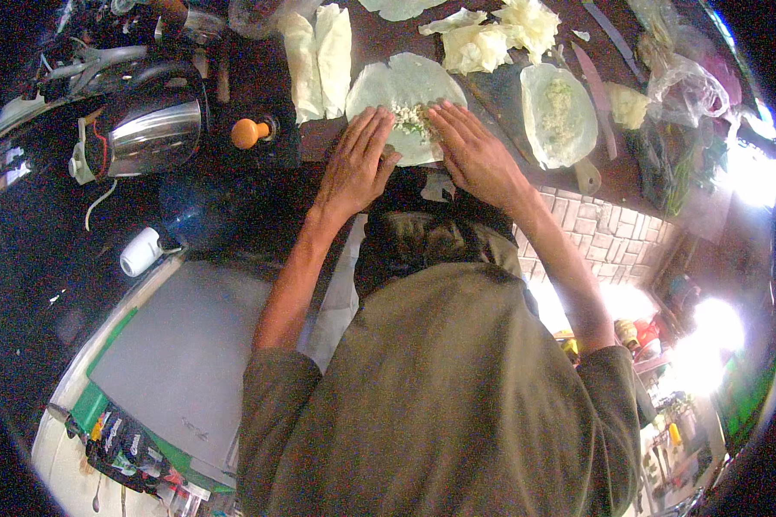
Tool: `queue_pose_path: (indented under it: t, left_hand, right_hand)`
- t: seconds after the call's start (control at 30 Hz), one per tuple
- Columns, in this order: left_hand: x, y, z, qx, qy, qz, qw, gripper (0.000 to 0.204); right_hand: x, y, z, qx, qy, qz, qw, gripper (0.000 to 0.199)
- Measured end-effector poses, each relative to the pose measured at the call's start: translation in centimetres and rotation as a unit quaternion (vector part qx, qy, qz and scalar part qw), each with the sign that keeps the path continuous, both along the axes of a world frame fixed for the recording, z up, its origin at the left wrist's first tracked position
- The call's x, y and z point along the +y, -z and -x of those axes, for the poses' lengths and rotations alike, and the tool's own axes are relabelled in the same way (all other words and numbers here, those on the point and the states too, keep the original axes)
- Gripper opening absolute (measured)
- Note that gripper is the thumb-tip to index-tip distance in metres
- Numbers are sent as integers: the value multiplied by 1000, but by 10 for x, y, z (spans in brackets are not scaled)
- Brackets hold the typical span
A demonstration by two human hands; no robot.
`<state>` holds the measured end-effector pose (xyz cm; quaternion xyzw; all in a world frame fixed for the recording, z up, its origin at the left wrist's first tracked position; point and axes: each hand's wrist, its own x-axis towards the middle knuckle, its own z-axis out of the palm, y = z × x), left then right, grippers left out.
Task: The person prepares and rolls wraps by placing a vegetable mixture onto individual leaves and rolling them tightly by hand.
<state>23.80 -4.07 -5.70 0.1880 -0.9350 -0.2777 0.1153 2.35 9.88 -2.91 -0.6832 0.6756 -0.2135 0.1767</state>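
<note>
A thin, pale round wrapper (pixel 409 79) lies on the dark table in front of me, with a heap of shredded whitish and green filling (pixel 412 119) at its middle. My left hand (pixel 360 164) rests on its left side, fingers stretched out beside the filling. On the other side my right hand (pixel 470 146) lies with extended fingers, the tips at the filling's right edge. The thumbs are low, near the wrapper's front edge. To the right, a second wrapper (pixel 535 129) carries a similar heap. Two pale finished-looking rolls (pixel 332 60) lie side by side at the left.
Crumpled pale sheets (pixel 478 47) sit behind the wrappers. A long blade (pixel 591 90) and clear plastic bags (pixel 685 90) are at the right. A shiny metal kettle (pixel 151 125) and an orange knob (pixel 248 133) stand to the left.
</note>
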Motion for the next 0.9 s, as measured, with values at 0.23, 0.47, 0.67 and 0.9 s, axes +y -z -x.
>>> queue_pose_path:
  t: [0.23,0.47,0.67,0.9]
  left_hand:
    - [0,-14,27,13,14,-9,1000,76]
    - [-5,2,11,1,83,11,996,96]
    - [-9,11,9,16,78,-11,997,104]
    - [-4,2,19,19,34,-65,997,102]
  right_hand:
    - [-13,0,-10,-88,0,-17,996,57]
    - [-7,-3,-6,-84,-1,-7,996,66]
    - [-6,5,-4,-108,1,6,994,85]
    - [-7,11,-9,-161,5,-18,987,111]
